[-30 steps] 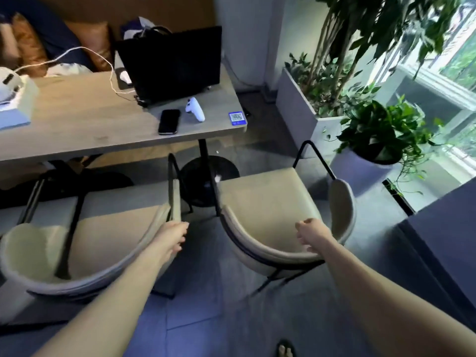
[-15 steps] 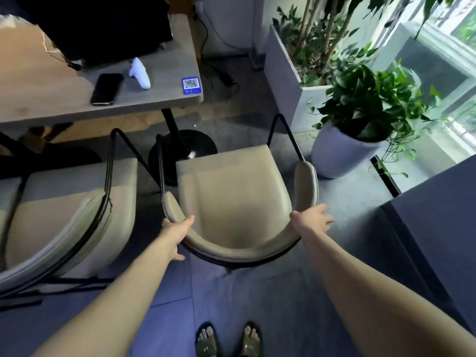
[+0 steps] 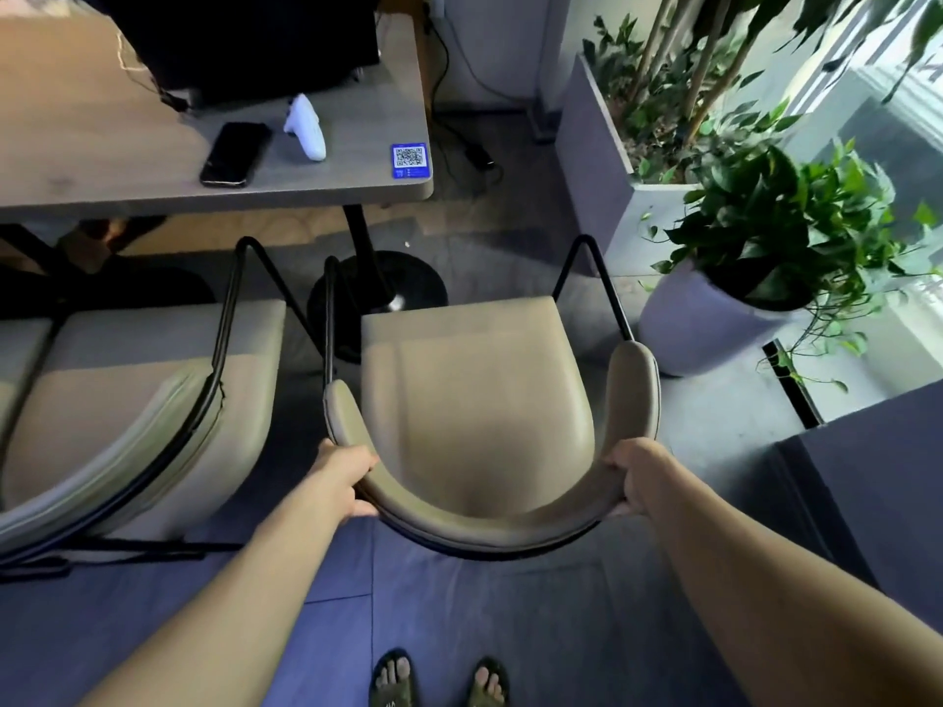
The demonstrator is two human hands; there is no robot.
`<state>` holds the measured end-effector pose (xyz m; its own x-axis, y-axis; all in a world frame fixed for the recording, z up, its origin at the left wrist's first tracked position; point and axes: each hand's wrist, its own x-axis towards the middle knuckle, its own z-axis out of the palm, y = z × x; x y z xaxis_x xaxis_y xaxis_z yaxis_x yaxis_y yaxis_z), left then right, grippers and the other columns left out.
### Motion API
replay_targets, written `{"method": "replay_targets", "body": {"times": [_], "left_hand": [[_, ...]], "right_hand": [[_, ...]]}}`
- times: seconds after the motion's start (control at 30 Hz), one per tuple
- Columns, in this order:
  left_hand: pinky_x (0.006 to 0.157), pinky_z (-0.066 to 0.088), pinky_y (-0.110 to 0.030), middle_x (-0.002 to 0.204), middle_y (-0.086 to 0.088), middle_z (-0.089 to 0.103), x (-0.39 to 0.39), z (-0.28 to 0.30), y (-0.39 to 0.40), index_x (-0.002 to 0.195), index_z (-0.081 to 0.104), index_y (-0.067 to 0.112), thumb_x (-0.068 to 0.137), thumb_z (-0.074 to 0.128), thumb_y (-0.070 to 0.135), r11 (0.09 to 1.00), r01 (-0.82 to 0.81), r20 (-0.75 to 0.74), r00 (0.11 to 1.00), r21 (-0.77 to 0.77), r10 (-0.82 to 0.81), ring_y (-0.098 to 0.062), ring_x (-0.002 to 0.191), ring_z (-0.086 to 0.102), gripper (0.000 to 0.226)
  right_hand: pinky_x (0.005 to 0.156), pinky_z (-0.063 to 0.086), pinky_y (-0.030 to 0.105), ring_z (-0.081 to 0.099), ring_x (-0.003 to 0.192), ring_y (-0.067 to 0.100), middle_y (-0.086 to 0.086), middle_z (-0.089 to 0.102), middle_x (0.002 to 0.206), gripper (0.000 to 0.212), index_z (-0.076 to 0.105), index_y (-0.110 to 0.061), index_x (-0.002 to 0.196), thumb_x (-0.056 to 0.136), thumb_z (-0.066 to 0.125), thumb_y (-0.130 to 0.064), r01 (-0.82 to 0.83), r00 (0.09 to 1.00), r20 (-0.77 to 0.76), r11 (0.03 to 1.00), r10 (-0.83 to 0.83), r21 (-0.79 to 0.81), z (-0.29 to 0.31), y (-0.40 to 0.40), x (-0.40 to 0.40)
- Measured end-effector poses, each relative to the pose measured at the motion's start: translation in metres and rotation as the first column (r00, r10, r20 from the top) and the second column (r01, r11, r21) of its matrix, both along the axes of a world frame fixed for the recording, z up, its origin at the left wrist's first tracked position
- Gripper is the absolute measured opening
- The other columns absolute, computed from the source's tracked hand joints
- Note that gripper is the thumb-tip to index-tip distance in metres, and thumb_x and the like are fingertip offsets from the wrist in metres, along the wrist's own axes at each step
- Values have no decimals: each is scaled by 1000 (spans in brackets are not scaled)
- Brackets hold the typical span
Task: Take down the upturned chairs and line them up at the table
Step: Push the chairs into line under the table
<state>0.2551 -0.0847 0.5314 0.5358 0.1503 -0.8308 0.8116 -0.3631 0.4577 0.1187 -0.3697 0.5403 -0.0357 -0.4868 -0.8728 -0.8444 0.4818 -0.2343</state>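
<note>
A beige padded chair [image 3: 474, 400] with a black metal frame stands upright on the floor right below me, its seat facing the wooden table [image 3: 127, 160]. My left hand [image 3: 342, 482] grips the left curve of its backrest. My right hand [image 3: 638, 477] grips the right curve. A second beige chair [image 3: 127, 400] of the same kind stands to the left, beside the first one, also facing the table.
On the table lie a black phone [image 3: 234, 153], a white controller [image 3: 305, 126], a blue QR card [image 3: 410, 159] and a black laptop [image 3: 245, 38]. The black table base [image 3: 377, 288] stands ahead. A potted plant [image 3: 755, 278] and a planter box [image 3: 612, 160] stand right. A dark block [image 3: 877, 482] is at right.
My left hand left the left chair and took the right chair's backrest. Both hands closed on that backrest. My view turned right and downward onto this chair.
</note>
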Motion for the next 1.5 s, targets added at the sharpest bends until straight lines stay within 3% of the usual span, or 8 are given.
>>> {"method": "replay_targets", "body": {"times": [0.3, 0.43, 0.53, 0.63, 0.77, 0.9, 1.4, 1.5], "left_hand": [[68, 48, -59, 144, -15, 40, 30, 0, 41, 136, 36, 11, 91, 46, -4, 999, -41, 36, 999, 2, 41, -39, 129, 43, 48], [80, 46, -63, 142, -15, 44, 46, 4, 59, 131, 39, 11, 93, 47, -2, 998, -49, 48, 998, 25, 48, -39, 129, 45, 40], [85, 44, -63, 142, -15, 45, 55, 6, 74, 131, 38, 11, 94, 48, -1, 997, -62, 65, 996, 39, 60, -37, 129, 45, 40], [90, 43, -64, 143, -14, 45, 63, 7, 87, 133, 39, 13, 94, 50, 1, 995, -91, 72, 994, 52, 87, -37, 130, 45, 42], [91, 43, -63, 142, -14, 47, 73, 8, 93, 129, 40, 13, 95, 51, 2, 994, -103, 79, 992, 36, 100, -36, 129, 47, 37], [89, 44, -61, 143, -14, 47, 75, 12, 94, 134, 38, 13, 96, 52, 5, 996, -86, 68, 994, 9, 85, -36, 130, 46, 41], [88, 45, -60, 143, -16, 45, 100, 13, 99, 132, 37, 9, 98, 50, 10, 996, -55, 128, 991, 67, 47, -37, 129, 46, 37], [89, 45, -57, 142, -15, 47, 105, 15, 104, 120, 39, 16, 99, 50, 11, 999, -33, 103, 994, 35, 30, -35, 129, 46, 25]], "right_hand": [[72, 51, 71, 57, 112, 52, 21, 53, 134, 40, 49, 4, 127, 87, 56, 8, -52, 999, 14, 997, 52, 59, -4, 36, 28], [92, 53, 54, 55, 119, 45, 17, 60, 131, 38, 56, 4, 117, 85, 71, -8, -48, 999, -7, 991, 49, 122, -11, 51, 45], [60, 58, 58, 57, 115, 49, 20, 58, 132, 54, 49, 3, 131, 82, 71, 1, -104, 994, 32, 985, 100, 135, -11, 66, 60], [25, 40, 60, 61, 106, 53, 25, 56, 128, 55, 44, 0, 131, 82, 66, 10, -136, 990, 34, 988, 134, 68, -7, 77, 74], [29, 26, 71, 59, 107, 54, 25, 52, 132, 59, 40, -6, 133, 83, 65, 11, -162, 986, 43, 986, 161, 30, -2, 84, 89], [53, 51, 69, 56, 111, 55, 25, 51, 135, 59, 43, -1, 133, 81, 69, 10, -161, 987, 29, 987, 160, 27, -1, 86, 92], [66, 55, 65, 54, 114, 54, 21, 48, 136, 59, 39, -5, 136, 83, 65, 5, -111, 989, 102, 994, 110, 4, -2, 108, 97], [69, 59, 58, 61, 92, 50, 20, 52, 123, 55, 36, -9, 132, 84, 64, 0, -125, 989, 84, 992, 125, -8, 0, 115, 97]]}}
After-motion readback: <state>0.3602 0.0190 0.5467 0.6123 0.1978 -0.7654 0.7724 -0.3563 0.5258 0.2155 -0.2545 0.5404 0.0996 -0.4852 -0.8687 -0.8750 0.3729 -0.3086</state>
